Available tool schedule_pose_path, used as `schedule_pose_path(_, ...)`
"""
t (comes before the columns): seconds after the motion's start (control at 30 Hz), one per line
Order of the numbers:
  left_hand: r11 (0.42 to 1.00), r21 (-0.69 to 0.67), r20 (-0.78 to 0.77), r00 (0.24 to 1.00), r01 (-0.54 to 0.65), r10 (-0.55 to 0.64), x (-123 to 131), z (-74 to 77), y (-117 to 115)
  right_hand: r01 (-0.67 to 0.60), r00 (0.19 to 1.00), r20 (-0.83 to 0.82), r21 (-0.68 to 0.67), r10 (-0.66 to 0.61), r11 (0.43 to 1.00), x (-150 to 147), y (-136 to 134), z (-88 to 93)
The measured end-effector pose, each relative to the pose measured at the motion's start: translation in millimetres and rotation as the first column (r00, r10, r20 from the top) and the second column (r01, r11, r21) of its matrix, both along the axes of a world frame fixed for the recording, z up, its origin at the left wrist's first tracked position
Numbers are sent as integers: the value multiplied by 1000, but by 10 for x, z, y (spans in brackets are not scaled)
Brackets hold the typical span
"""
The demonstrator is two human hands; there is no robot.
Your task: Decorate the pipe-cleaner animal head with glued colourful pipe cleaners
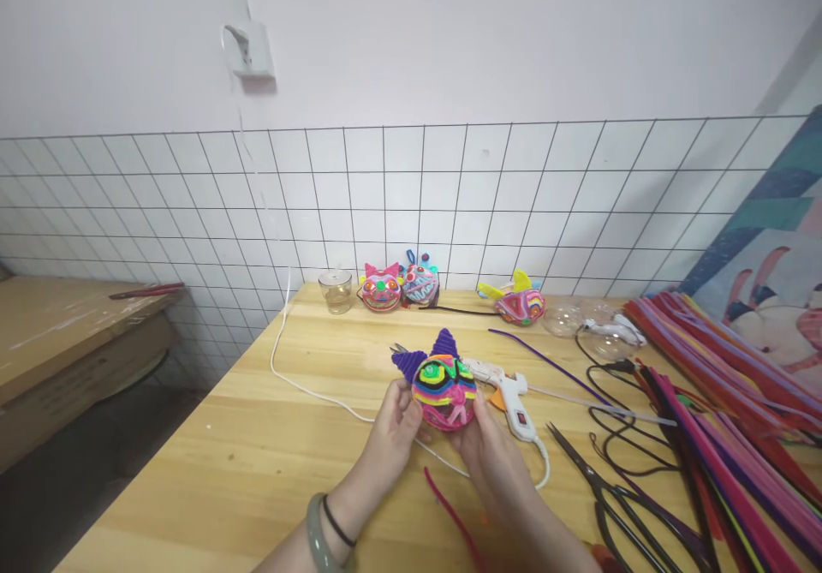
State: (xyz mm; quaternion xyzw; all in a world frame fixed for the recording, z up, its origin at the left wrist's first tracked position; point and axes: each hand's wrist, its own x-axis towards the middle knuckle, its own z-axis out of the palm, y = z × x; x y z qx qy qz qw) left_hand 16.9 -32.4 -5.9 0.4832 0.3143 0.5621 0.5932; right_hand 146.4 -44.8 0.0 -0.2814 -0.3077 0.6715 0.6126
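Between both hands I hold a round cat-face ornament (443, 389), covered in coiled pipe cleaners, with two purple ears, a green eye and a pink nose. My left hand (396, 423) grips its left side, the thumb on the front. My right hand (485, 444) closes on its lower right side. The ornament is raised above the wooden table, its face towards me. Right behind it lies a white hot glue gun (514, 402) with a glue stick in its back. A dark pink pipe cleaner (453, 513) rests on the table below my hands.
Black scissors (604, 487) lie at the right beside bundles of coloured pipe cleaners (738, 470). Along the tiled wall stand a glass cup (336, 290), decorated ornaments (381, 287) and clear plastic shells (565, 320). A white cord (308, 390) crosses the table.
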Motion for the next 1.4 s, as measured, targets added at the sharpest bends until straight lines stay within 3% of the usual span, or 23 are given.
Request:
schedule_pose_path(0.2, 996, -68, 89, 995, 58, -52, 15, -105, 37, -6, 1000, -31, -32, 5, 999, 20, 26, -36)
schedule_pose_path(0.47, 971, -208, 261, 963, 121, -64, 8, 132, -35, -63, 997, 36, 13, 63, 998, 11, -1, 21)
schedule_pose_path(0.67, 949, -264, 328, 941, 174, -82, -40, 151, -32, -82, 996, 18, -17, 83, 996, 39, 6, 39)
schedule_pose_path(1.13, 959, -240, 303, 950, 150, -72, -14, 127, -46, -39, 985, 173, 128, 17, 991, 14, -3, 71)
schedule_pose_path(1.4, 955, -257, 364, 930, 146, -44, -33, 154, -36, -86, 966, 255, 193, 35, 977, 10, 1, 110)
